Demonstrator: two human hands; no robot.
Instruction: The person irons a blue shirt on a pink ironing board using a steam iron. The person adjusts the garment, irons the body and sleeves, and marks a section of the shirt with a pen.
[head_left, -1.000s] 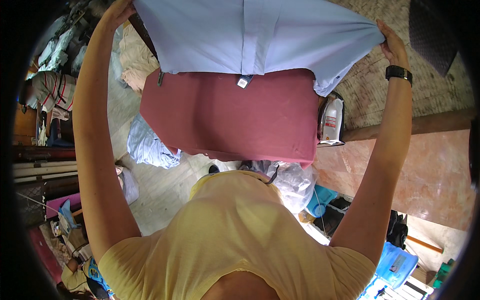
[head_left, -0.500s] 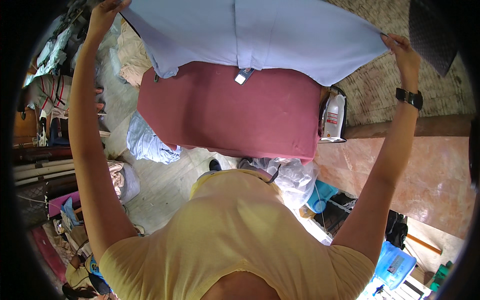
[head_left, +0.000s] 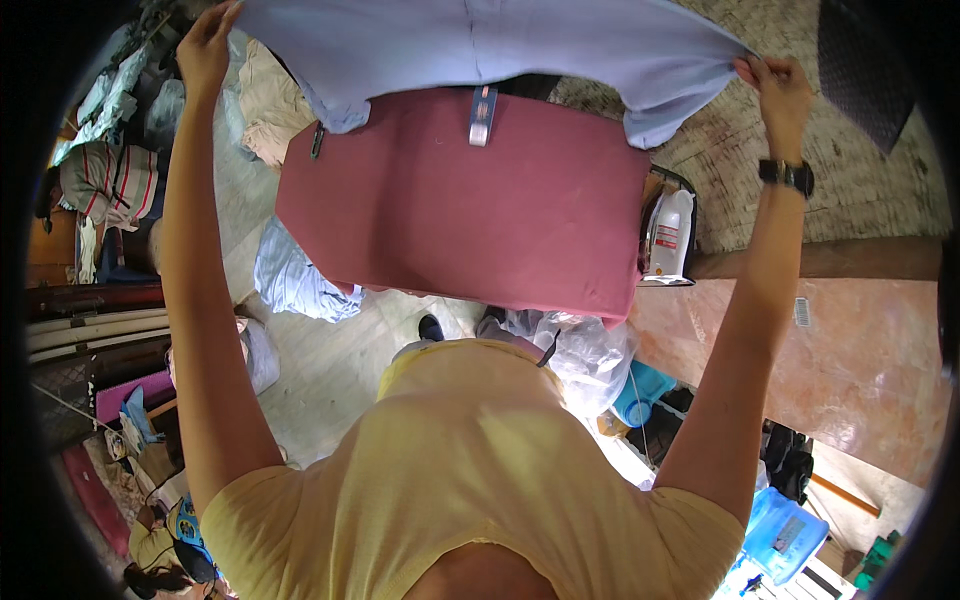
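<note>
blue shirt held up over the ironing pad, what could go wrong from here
The iron stands upright at the red pad's right edge, below the right hand; a swinging shirt corner might brush or tip it. Held only at two ends by the left hand and right, the shirt may land creased.

Even daylight, soft shadows, sharp centre, fisheye bending, black vignette corners.

Shirt above padded board; iron at board's right.
</note>
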